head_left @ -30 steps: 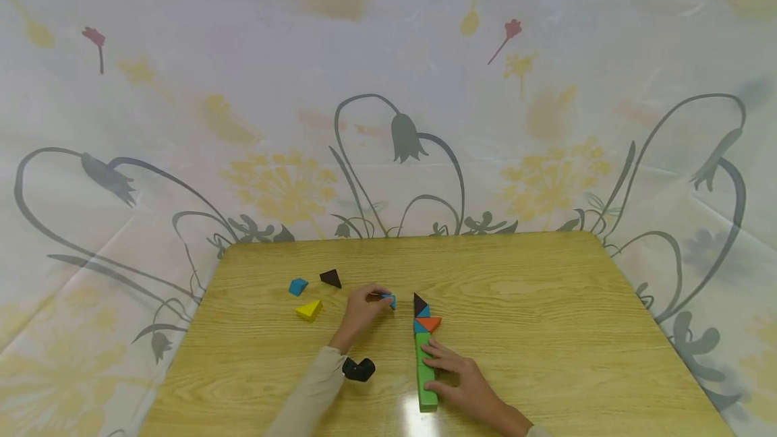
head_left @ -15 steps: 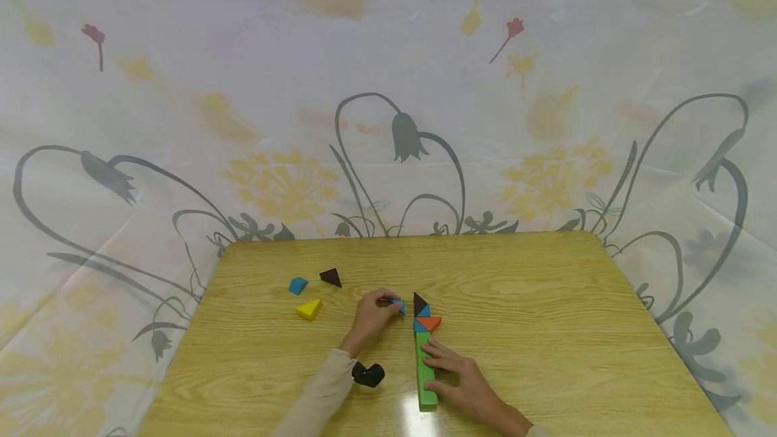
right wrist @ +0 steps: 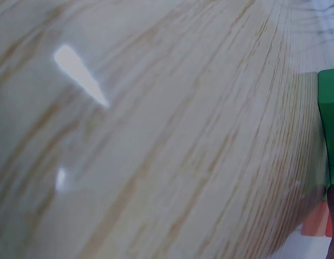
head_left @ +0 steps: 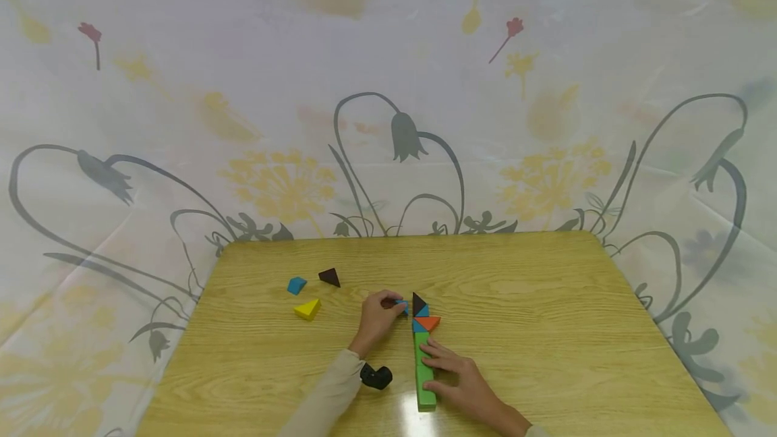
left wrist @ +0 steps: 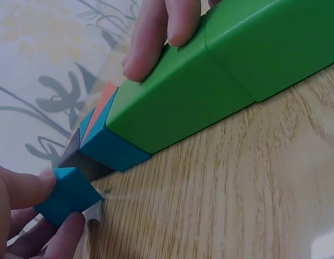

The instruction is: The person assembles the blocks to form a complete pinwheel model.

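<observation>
My left hand (head_left: 380, 315) pinches a small blue block (head_left: 401, 305) (left wrist: 67, 195) just left of a row of blocks on the wooden table (head_left: 546, 329). The row holds a dark brown triangle (head_left: 418, 301), blue pieces (left wrist: 110, 147), an orange triangle (head_left: 429, 322) and long green blocks (head_left: 424, 371) (left wrist: 210, 81). My right hand (head_left: 464, 383) lies with straight fingers on the green blocks, fingertips (left wrist: 156, 38) resting on their top. In the right wrist view only the table and a green block edge (right wrist: 329, 118) show.
A blue block (head_left: 297, 284), a dark brown triangle (head_left: 330, 277) and a yellow triangle (head_left: 307, 308) lie loose at the table's left. A black wrist camera (head_left: 376, 376) sits on my left sleeve. A flowered cloth (head_left: 388, 120) hangs behind the table.
My left hand has carried the small blue block rightward, close to the row's far end. My right hand has stayed on the green blocks.
</observation>
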Demonstrator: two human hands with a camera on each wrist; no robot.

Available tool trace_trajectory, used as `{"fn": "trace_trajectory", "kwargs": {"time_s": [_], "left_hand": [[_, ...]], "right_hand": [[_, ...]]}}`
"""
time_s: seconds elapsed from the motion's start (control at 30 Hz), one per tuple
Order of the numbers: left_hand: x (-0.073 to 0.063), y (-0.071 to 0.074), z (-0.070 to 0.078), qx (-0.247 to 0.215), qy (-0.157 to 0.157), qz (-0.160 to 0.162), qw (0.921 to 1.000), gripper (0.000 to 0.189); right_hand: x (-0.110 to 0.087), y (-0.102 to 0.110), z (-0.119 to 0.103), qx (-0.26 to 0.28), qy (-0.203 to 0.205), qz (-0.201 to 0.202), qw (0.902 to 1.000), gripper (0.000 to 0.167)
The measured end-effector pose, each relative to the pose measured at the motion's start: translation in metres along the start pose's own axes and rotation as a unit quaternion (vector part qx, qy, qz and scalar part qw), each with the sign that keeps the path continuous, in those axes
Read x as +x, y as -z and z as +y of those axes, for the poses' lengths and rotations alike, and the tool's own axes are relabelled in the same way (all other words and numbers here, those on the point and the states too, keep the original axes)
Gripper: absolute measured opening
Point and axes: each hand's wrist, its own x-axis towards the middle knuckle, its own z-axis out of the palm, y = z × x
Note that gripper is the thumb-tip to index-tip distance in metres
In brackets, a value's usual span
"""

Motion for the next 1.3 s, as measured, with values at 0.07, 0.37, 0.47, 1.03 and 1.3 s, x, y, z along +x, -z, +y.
{"fn": "trace_trajectory", "kwargs": {"time_s": [0.07, 0.37, 0.47, 1.03, 1.3], "left_hand": [[0.000, -0.001, 0.001, -0.002, 0.003, 0.007, 1.0000, 0.017], [-0.002, -0.003, 0.000, 0.007, -0.015, 0.027, 0.9995, 0.006], [-0.002, -0.003, -0.001, 0.008, -0.018, 0.023, 0.9995, 0.007], [0.001, -0.004, 0.003, 0.035, -0.009, 0.013, 0.9993, 0.004], [0.011, 0.001, 0.018, 0.085, 0.010, -0.028, 0.9960, 0.005]], "right_hand": [[0.000, 0.000, 0.000, -0.001, 0.000, 0.000, 1.0000, 0.042], [0.003, 0.000, -0.007, -0.011, 0.001, 0.003, 0.9999, 0.042], [0.006, 0.002, -0.018, -0.008, 0.006, 0.003, 0.9999, 0.041], [0.010, 0.009, -0.037, -0.006, 0.016, 0.002, 0.9999, 0.039], [0.006, 0.002, -0.019, -0.007, 0.012, 0.008, 0.9999, 0.040]]}}
